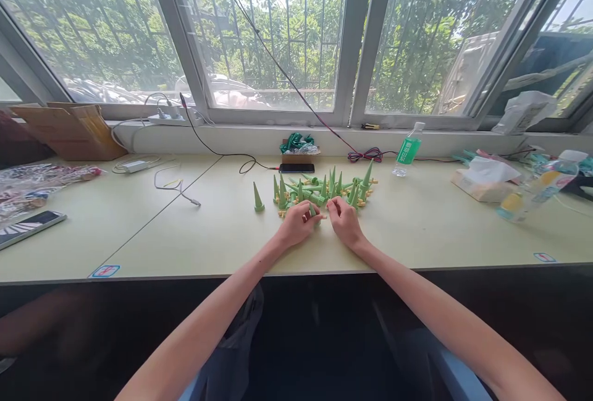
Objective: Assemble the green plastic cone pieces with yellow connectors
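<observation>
My left hand (296, 225) is closed on a small green cone (312, 210), whose tip shows between thumb and fingers. A pale yellowish bit sticks out by the thumb on the right. Beside it, my right hand (344, 222) is pinched, its fingertips a short way from the left hand; what they grip, if anything, is too small to name. Just behind both hands spreads a heap of green cones (319, 188), some upright and some lying, with small yellow parts among them. One green cone (258, 199) stands alone to the left.
Behind the heap lie a black phone (297, 168) and a small box (301, 157) with green wrapping. A bottle (408, 151) stands back right, with a tissue box (484, 181) and a tilted bottle (540, 188) farther right. Leftward are a cable (178, 188) and another phone (30, 228).
</observation>
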`<state>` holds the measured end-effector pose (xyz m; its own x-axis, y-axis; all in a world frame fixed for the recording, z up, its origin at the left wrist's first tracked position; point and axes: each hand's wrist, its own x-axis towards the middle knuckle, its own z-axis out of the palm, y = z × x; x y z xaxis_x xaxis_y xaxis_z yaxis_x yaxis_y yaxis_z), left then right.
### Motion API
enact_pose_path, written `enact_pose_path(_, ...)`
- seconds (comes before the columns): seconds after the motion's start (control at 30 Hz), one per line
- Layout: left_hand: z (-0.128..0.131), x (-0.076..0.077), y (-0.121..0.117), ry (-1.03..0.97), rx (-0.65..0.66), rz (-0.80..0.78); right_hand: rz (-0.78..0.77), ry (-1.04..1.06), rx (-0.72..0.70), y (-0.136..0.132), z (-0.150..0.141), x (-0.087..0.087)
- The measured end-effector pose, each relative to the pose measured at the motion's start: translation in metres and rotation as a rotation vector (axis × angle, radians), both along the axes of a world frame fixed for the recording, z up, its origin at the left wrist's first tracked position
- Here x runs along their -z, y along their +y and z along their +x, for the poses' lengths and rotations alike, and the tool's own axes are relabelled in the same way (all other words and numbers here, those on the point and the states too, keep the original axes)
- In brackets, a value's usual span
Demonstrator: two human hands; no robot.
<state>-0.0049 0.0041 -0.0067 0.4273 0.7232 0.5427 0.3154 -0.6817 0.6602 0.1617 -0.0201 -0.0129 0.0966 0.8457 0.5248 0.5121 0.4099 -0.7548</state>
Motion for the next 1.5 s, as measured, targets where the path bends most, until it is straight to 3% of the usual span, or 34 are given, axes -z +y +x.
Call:
enact_pose_path(0.2,-0.003,-0.001,0.002,-0.082,-0.25,0.059,0.015,-0.204,-0.054,0.003,-0.001,0.006)
enact_pose_path(0.47,-0.003,0.0,0.002,0.071,-0.29,0.12,-0.048,-0.583,-0.081,0.001,-0.005,0.007)
enact_pose_path(1.07,-0.001,0.0,-0.001,0.14,-0.171,0.044,-0.122,-0.56,0.019,0.001,-0.008,0.009)
enact_pose_path(1.5,-0.003,0.005,0.003,0.116,-0.122,-0.034,-0.07,-0.484,0.008,0.001,-0.007,0.009)
